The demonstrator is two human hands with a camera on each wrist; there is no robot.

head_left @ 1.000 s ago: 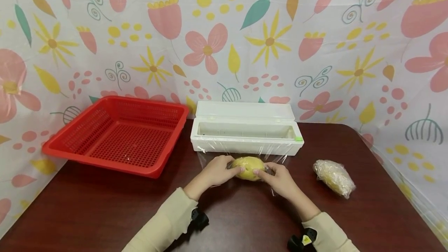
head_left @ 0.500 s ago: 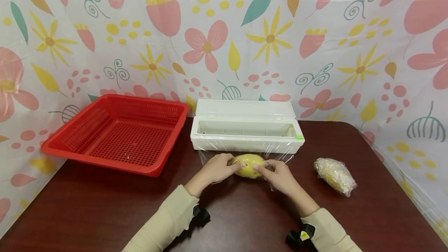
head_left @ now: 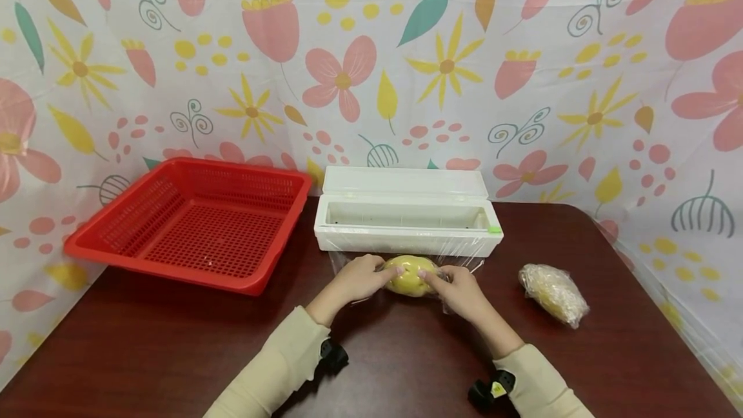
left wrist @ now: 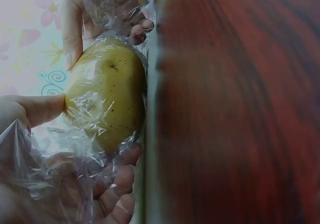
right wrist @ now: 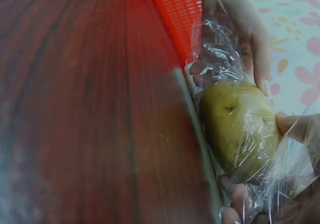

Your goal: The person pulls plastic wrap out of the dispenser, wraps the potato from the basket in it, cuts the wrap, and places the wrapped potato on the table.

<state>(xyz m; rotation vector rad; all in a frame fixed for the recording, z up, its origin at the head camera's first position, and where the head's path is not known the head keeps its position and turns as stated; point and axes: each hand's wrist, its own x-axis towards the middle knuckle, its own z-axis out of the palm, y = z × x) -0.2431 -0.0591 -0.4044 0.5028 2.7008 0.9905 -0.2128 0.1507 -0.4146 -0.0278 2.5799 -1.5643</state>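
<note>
A yellow potato point(head_left: 409, 286), wrapped in clear cling film point(left wrist: 82, 156), is held between both hands in front of a white film dispenser box point(head_left: 406, 242). My left hand point(head_left: 358, 278) grips its left end, thumb on the near side. The right hand point(head_left: 466, 293) grips the other end in the same way, thumb tip close to the left one. Film bunches at both ends of the potato point(right wrist: 240, 126) in the right wrist view, over the fingers. From the box's front edge a sheet of film stretches toward the potato. Some fingers are hidden behind potato and film.
The dispenser's lid point(head_left: 406, 182) stands open at the back. A red perforated plastic basket point(head_left: 255, 284) is at the left rear of the dark wooden table point(head_left: 191, 353). To the right lies another film-wrapped bundle point(head_left: 554, 294), yellowish inside. A flowered curtain point(head_left: 360, 140) hangs behind.
The potato has turned slightly in the hands, and both thumbs sit a little higher on it. The loose film under the right hand hangs less low. Box, basket and wrapped bundle stay put.
</note>
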